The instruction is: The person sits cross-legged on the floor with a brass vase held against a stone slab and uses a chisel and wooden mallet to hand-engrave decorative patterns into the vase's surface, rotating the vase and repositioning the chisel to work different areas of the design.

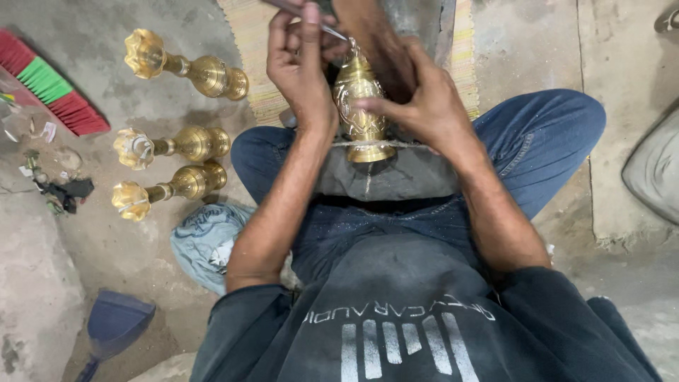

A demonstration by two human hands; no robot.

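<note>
Floor workshop, bare concrete floor (127, 255), unfinished brass lamp stands (185, 69), dustpan (113, 325)

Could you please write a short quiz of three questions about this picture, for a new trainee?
1. True or false: the left hand holds a thin metal tool against the brass piece.
2. How many finished brass stands lie on the floor at the person's left?
A. two
B. three
C. five
3. Fill in: the right hand steadies the brass piece, which rests on a grey ____ across the person's lap.

Key
1. True.
2. B: three, lying on their sides.
3. Pad. A string runs across the base of the piece.
</note>
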